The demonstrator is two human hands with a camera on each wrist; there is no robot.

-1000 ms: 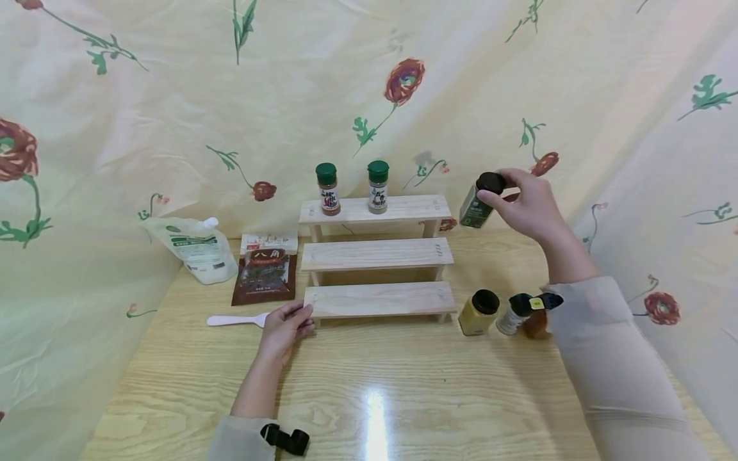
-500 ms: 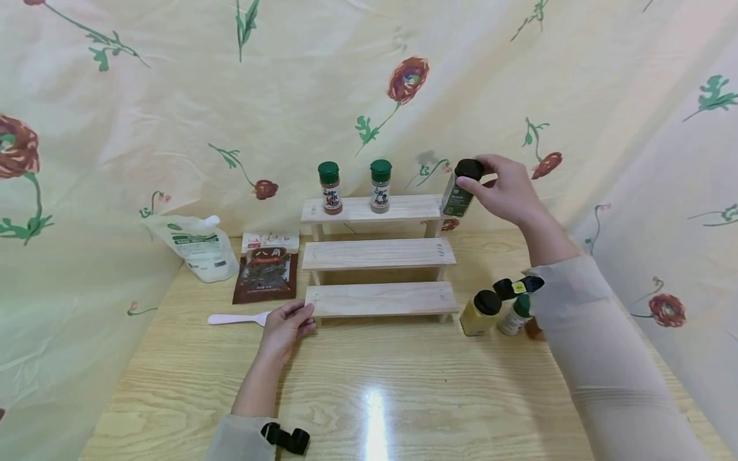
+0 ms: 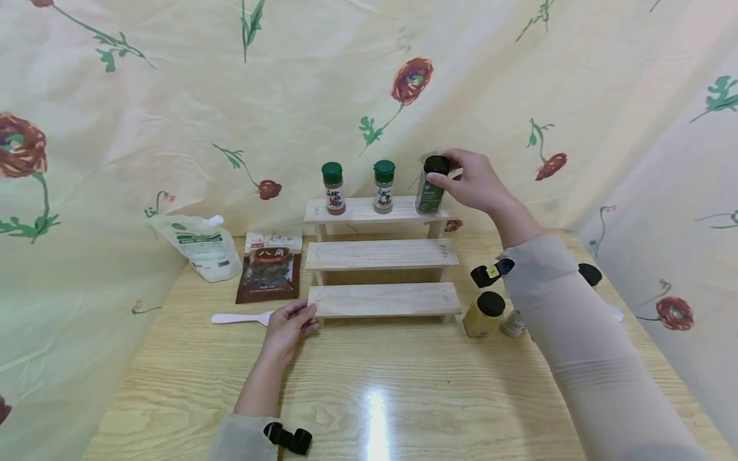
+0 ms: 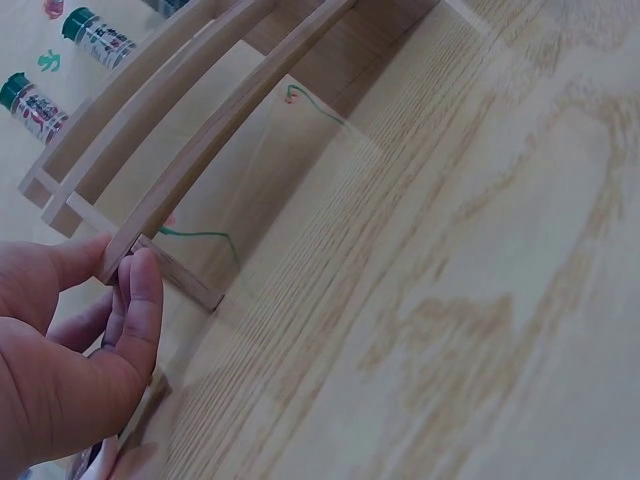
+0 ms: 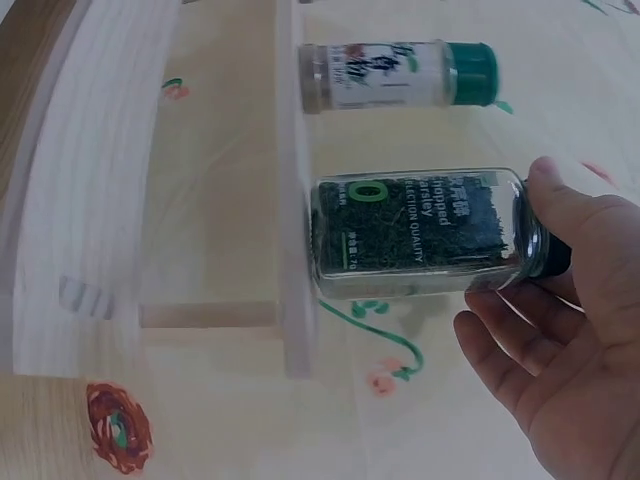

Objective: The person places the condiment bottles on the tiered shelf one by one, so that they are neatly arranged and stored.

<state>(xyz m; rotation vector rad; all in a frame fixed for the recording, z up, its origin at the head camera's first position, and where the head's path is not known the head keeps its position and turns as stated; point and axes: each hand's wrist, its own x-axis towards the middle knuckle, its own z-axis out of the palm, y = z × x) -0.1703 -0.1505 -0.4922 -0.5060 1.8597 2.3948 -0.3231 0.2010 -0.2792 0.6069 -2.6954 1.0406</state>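
My right hand (image 3: pixel 473 179) pinches the black cap of a chopped parsley jar (image 5: pixel 415 232), a square glass jar of dark green flakes. It stands upright at the right end of the top tier of a wooden three-tier rack (image 3: pixel 380 256), its base at the board. Two green-capped spice bottles, one reddish (image 3: pixel 334 189) and one greyish (image 3: pixel 383 187), stand to its left on that tier. With thumb and fingers my left hand (image 3: pixel 286 331) grips the left end of the lowest tier, also seen in the left wrist view, where the hand (image 4: pixel 80 350) pinches the board end.
Right of the rack stand a yellow black-capped jar (image 3: pixel 483 315) and a white-labelled bottle (image 3: pixel 513 324), partly behind my right sleeve. Another black cap (image 3: pixel 590 274) shows beyond the sleeve. At left lie a spouted pouch (image 3: pixel 198 246), a brown star anise packet (image 3: pixel 269 269) and a pale-handled utensil (image 3: pixel 236 318).
My right hand has carried the parsley jar leftward from beside the rack to the top tier, and the jar has gone from tilted to upright. My left hand keeps its grip on the rack.
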